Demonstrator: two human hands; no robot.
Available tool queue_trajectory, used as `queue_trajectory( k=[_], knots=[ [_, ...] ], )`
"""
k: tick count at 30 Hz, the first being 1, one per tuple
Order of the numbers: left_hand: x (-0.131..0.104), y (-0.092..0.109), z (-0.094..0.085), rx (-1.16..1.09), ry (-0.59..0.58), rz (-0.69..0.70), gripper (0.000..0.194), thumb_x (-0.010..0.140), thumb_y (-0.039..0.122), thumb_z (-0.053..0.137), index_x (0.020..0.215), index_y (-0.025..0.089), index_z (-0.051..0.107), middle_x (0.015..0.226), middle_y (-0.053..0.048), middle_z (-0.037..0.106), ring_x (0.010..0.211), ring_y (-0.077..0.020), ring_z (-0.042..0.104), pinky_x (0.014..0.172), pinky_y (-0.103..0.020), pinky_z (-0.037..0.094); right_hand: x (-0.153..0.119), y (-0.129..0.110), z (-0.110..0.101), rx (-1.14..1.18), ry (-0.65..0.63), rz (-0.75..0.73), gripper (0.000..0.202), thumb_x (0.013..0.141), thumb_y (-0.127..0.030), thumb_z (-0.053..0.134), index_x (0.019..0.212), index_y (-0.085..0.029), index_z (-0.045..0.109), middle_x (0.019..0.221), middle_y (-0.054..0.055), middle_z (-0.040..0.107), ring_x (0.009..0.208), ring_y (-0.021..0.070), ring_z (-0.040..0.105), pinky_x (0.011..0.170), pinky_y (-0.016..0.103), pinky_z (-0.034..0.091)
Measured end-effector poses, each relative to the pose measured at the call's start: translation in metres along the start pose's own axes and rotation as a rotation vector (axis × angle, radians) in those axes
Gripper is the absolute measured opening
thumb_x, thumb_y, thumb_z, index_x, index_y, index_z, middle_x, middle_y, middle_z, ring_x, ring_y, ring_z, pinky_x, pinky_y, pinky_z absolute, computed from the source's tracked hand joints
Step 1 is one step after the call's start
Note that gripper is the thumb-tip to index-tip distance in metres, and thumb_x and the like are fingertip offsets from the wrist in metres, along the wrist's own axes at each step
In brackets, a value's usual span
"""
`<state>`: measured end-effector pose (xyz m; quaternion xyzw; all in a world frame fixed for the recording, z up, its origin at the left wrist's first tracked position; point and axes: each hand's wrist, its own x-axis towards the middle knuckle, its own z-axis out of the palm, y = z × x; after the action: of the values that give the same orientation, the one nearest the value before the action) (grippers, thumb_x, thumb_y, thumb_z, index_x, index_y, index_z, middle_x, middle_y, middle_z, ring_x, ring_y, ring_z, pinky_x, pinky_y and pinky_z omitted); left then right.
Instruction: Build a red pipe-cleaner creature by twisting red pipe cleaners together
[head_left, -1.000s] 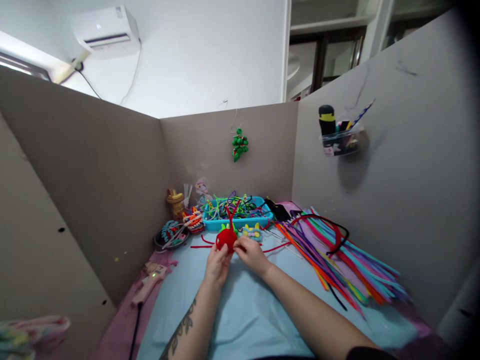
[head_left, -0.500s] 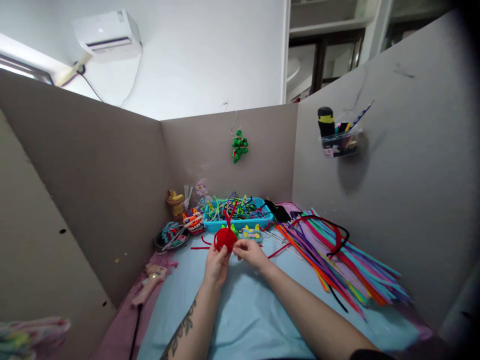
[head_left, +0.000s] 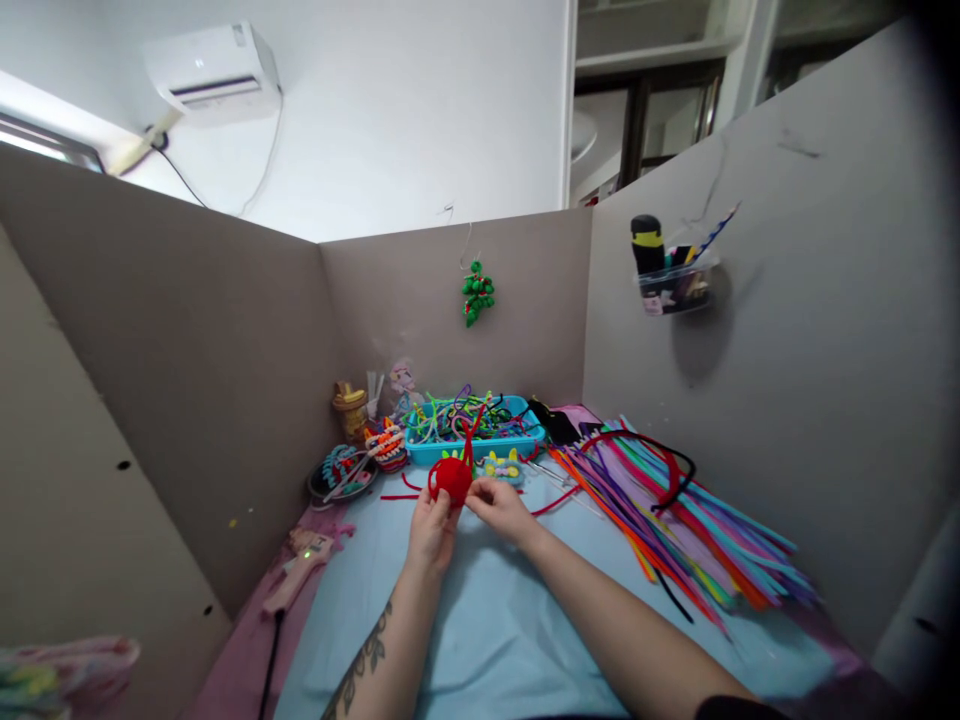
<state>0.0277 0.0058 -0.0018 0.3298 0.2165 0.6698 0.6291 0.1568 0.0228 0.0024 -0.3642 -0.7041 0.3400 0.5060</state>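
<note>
A round red ball shape made of pipe cleaners [head_left: 451, 480] is held above the blue cloth, with red pipe cleaner ends [head_left: 470, 432] sticking up from its top right. My left hand [head_left: 434, 525] grips it from below, the thumb on its front. At its right edge, my right hand [head_left: 496, 505] has thumb and forefinger pinched together; the bit between the fingertips looks like part of the red pipe cleaner, though it is mostly covered. Loose red pipe cleaners [head_left: 556, 501] lie on either side. Behind sits a small blue and yellow pipe cleaner piece [head_left: 501, 467].
A blue tray [head_left: 480, 451] of pipe cleaner scraps stands behind. To the right lies a heap of long coloured pipe cleaners [head_left: 660, 510]. A pink glue gun [head_left: 301, 572], a dark bowl [head_left: 322, 490] and an orange striped piece [head_left: 386, 443] are at left. Grey panels enclose the table.
The red ends on top have swung right, and the ball has turned slightly. My right hand stays pinched close at the ball's right edge. The view shifts slightly.
</note>
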Motion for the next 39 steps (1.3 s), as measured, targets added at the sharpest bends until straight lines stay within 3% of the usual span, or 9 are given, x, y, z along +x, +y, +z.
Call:
queue_trajectory(
  k=[7, 11, 17, 28, 34, 39],
  knots=[
    [0.002, 0.000, -0.002, 0.004, 0.091, 0.013, 0.030, 0.065, 0.021, 0.072, 0.092, 0.017, 0.059, 0.092, -0.005, 0.067, 0.085, -0.0147, 0.062, 0.081, -0.027, 0.045, -0.003, -0.002, 0.001, -0.129, 0.058, -0.025, 0.010, 0.072, -0.017, 0.052, 0.062, -0.016, 0.055, 0.060, -0.002, 0.050, 0.058, 0.0105, 0.045, 0.054, 0.021, 0.034],
    [-0.001, -0.001, 0.001, 0.002, 0.065, -0.007, 0.032, 0.067, 0.023, 0.070, 0.096, 0.017, 0.059, 0.097, -0.005, 0.066, 0.088, -0.0154, 0.061, 0.082, -0.028, 0.044, -0.006, -0.008, 0.000, -0.193, 0.079, -0.126, 0.012, 0.073, -0.014, 0.050, 0.064, -0.017, 0.057, 0.065, 0.000, 0.053, 0.063, 0.0123, 0.048, 0.059, 0.023, 0.036],
    [-0.005, -0.006, 0.005, 0.039, 0.002, -0.044, 0.035, 0.067, 0.024, 0.071, 0.099, 0.017, 0.060, 0.101, -0.008, 0.065, 0.094, -0.0194, 0.060, 0.085, -0.031, 0.043, -0.006, -0.009, -0.002, -0.234, 0.084, -0.163, 0.012, 0.074, -0.015, 0.050, 0.065, -0.018, 0.057, 0.065, 0.000, 0.054, 0.065, 0.0139, 0.050, 0.062, 0.024, 0.036],
    [-0.003, -0.005, 0.004, 0.063, 0.110, -0.052, 0.035, 0.066, 0.025, 0.071, 0.100, 0.018, 0.061, 0.098, -0.006, 0.067, 0.089, -0.0170, 0.062, 0.078, -0.027, 0.046, -0.005, -0.008, -0.004, -0.318, 0.113, -0.220, 0.009, 0.077, -0.017, 0.051, 0.072, -0.019, 0.058, 0.071, 0.001, 0.056, 0.070, 0.0144, 0.051, 0.065, 0.025, 0.038],
    [-0.002, -0.007, 0.002, 0.063, 0.079, -0.086, 0.033, 0.070, 0.027, 0.067, 0.101, 0.018, 0.061, 0.101, -0.006, 0.067, 0.090, -0.0167, 0.062, 0.079, -0.027, 0.046, -0.002, -0.003, -0.005, -0.259, 0.159, -0.138, 0.004, 0.074, -0.021, 0.055, 0.071, -0.019, 0.056, 0.068, 0.000, 0.056, 0.066, 0.0139, 0.050, 0.061, 0.025, 0.038],
    [-0.002, -0.007, 0.002, 0.022, 0.054, -0.113, 0.028, 0.073, 0.025, 0.065, 0.100, 0.018, 0.062, 0.100, -0.006, 0.067, 0.090, -0.0161, 0.062, 0.081, -0.027, 0.046, 0.001, 0.007, -0.003, -0.059, 0.169, 0.010, 0.014, 0.067, -0.028, 0.062, 0.073, -0.019, 0.052, 0.066, -0.003, 0.055, 0.058, 0.0116, 0.049, 0.055, 0.023, 0.038]
  ],
)
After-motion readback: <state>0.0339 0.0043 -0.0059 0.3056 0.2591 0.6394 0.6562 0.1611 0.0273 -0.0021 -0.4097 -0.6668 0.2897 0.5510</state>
